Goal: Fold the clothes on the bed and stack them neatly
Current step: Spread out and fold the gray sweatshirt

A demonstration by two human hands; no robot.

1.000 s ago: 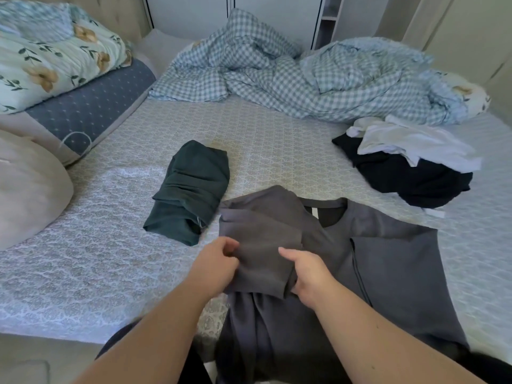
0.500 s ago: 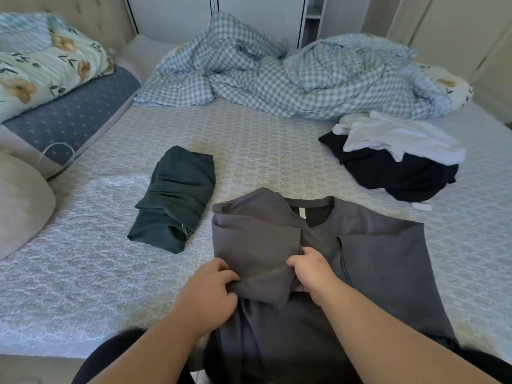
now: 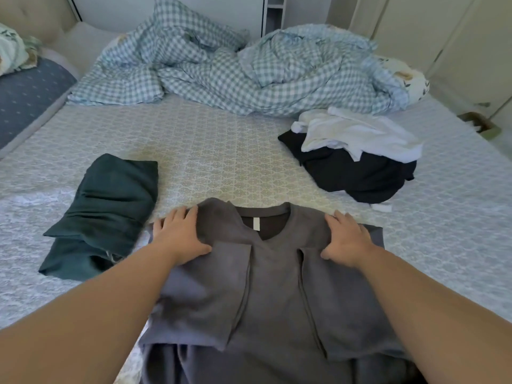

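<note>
Your left hand (image 3: 181, 235) and right hand (image 3: 347, 239) lay flat, fingers spread, on the grey T-shirt (image 3: 273, 286) shoulders. Its long axis ran from the collar toward you, both hands equally near.

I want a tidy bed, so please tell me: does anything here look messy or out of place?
Yes. The crumpled white garment lies unfolded on a heap of black clothing at the right, and the checked blue-white duvet is bunched up behind them.

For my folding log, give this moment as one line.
step: folding grey shirt | left hand, right hand: flat on shoulders | sleeves: folded in
</note>
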